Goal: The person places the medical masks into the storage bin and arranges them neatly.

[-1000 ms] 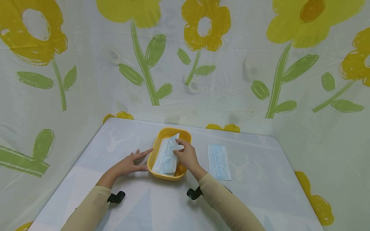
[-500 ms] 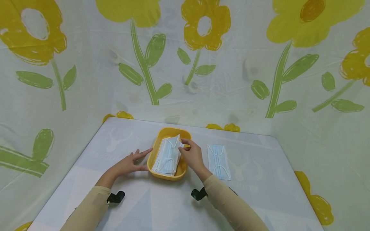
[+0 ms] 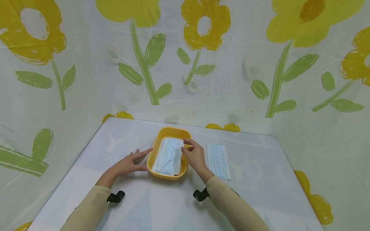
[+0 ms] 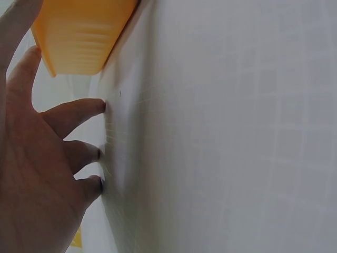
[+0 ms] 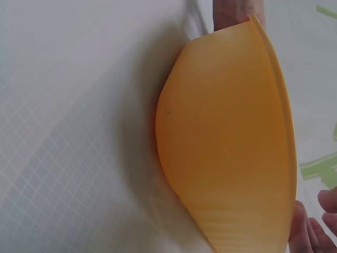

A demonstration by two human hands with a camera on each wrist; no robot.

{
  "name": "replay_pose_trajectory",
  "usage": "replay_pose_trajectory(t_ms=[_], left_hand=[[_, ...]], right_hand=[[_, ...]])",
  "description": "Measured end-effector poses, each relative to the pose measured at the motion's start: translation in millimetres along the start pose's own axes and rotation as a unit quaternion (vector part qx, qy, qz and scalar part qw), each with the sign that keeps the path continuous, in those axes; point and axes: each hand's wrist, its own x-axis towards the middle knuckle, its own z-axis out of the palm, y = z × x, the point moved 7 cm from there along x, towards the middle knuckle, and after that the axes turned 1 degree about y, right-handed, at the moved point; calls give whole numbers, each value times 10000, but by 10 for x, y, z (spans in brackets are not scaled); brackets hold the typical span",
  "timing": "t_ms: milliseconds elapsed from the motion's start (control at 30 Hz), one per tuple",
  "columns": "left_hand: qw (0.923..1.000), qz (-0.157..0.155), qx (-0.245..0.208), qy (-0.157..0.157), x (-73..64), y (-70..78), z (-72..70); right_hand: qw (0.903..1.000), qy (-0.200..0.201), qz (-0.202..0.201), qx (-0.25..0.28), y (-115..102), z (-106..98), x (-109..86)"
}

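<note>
In the head view a yellow plastic basket (image 3: 169, 177) holds a stack of light-blue disposable face masks (image 3: 170, 157). The top mask lies flat, its white ear loops showing. My left hand (image 3: 127, 165) is spread at the basket's left side, index finger and thumb touching it. In the left wrist view the left hand's fingers (image 4: 73, 116) are apart, beside the basket wall. My right hand (image 3: 195, 155) is over the basket's right rim, its loosely bent fingertips at the top mask's right edge. In the right wrist view the basket wall (image 5: 226, 137) hides the masks.
Another light-blue face mask (image 3: 219, 162) lies flat on the pale table (image 3: 162, 205), to the right of the right hand. A white curtain (image 3: 231, 73) with printed yellow flowers stands around the back and sides.
The top mask, raised at its far corner a second ago, has settled flat on the stack. My right hand has shifted slightly right, toward the rim. The left hand has stayed in place.
</note>
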Motion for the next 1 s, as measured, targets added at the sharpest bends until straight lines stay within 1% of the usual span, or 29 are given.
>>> replay_pose_trajectory(t_ms=[133, 333, 667, 767, 1000], left_hand=[[10000, 16, -33, -1, -1, 3, 0], [10000, -9, -33, -10, 2, -4, 7], [10000, 18, -9, 5, -14, 17, -2], [10000, 27, -15, 3, -14, 18, -1], [10000, 71, -39, 39, 5, 4, 1]], right_hand=[[9998, 4, -111, 178, -6, -17, -2], [9994, 7, -52, 328, 45, -41, 6], [9981, 170, -380, 463, 90, -161, -11], [9975, 265, -467, 469, 99, -196, -18], [9982, 445, -349, 222, 162, -249, -25]])
